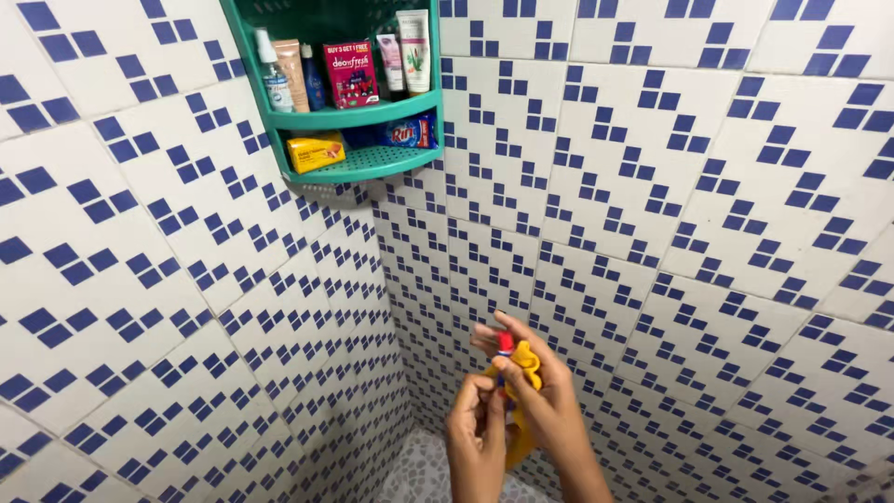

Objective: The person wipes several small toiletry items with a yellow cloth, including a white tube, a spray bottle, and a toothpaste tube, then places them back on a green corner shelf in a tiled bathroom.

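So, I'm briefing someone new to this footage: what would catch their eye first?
Blue-and-white patterned wall tiles fill the view. A green corner shelf at top holds bottles, tubes and packets. Low at centre, the left hand and right hand hold a yellow bottle with a red tip.

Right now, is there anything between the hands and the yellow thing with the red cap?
No. Both hands, left hand and right hand, already touch the yellow thing; nothing visible lies between them.
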